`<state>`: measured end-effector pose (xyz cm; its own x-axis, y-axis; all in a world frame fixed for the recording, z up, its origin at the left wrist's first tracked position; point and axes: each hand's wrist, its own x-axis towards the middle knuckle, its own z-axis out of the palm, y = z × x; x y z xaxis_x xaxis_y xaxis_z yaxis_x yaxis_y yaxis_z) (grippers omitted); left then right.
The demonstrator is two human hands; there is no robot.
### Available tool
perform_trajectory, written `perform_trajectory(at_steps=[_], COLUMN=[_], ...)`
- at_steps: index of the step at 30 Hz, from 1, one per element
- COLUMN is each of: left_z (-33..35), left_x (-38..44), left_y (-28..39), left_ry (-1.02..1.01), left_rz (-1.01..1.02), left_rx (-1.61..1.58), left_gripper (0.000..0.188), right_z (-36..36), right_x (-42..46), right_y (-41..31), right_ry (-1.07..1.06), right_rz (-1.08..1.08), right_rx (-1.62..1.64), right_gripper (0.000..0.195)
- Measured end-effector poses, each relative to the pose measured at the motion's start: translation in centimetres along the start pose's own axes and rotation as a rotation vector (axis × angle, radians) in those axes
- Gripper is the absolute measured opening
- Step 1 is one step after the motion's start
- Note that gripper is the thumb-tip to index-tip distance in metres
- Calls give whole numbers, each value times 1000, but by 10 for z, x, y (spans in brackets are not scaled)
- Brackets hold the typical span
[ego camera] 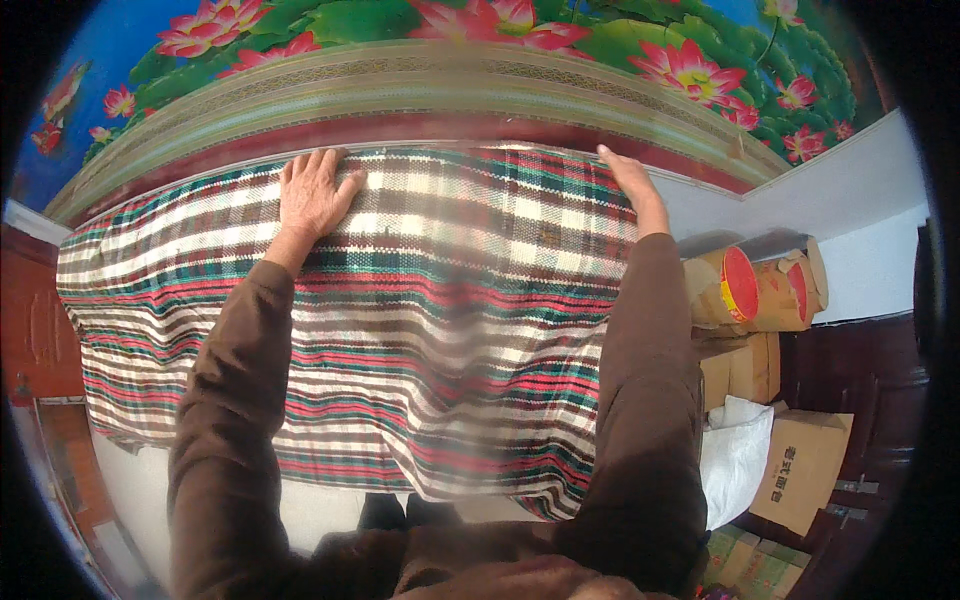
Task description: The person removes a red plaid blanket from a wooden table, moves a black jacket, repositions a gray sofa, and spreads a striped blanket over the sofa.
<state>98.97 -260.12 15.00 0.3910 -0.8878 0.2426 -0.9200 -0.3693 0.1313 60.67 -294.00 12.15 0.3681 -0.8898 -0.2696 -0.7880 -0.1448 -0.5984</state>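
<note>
A plaid woven cloth in red, green, brown and cream spreads out before me over a raised surface that it hides. Its near side hangs down in folds towards my legs. My left hand rests flat near the cloth's far edge, palm down, thumb apart from the fingers. At the far right corner, my right hand lies along the cloth's edge. Only its side and thumb show; the other fingers are hidden, so their grip is unclear.
Behind the cloth stands a wall with a lotus mural above a banded lower strip. On the right are cardboard drums, cardboard boxes, a white sack and a dark door. A reddish door is at left.
</note>
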Motion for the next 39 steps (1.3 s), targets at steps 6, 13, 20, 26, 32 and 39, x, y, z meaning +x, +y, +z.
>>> perform_trajectory(at_steps=[6, 13, 20, 26, 32, 39], left_z=[-6, -4, 6, -1, 3, 1], left_x=[-2, -4, 5, -1, -3, -10], left_y=[-9, -9, 5, -10, -17, -26], left_ry=[39, 19, 36, 16, 31, 191], left_rz=[-7, -17, 15, 0, -52, 89], left_rx=[51, 71, 23, 33, 15, 24], left_gripper=[49, 49, 47, 49, 54, 51], right_z=[21, 59, 18, -24, 23, 60], right_x=[-73, -69, -20, -16, -20, -129], right_y=[11, 142, 195, 41, 33, 70], right_ry=[49, 7, 186, 779, 855, 231], right_rz=[335, 439, 109, 250, 297, 171], right_rx=[916, 1118, 290, -252, -455, 813], right_gripper=[58, 56, 46, 32, 36, 59])
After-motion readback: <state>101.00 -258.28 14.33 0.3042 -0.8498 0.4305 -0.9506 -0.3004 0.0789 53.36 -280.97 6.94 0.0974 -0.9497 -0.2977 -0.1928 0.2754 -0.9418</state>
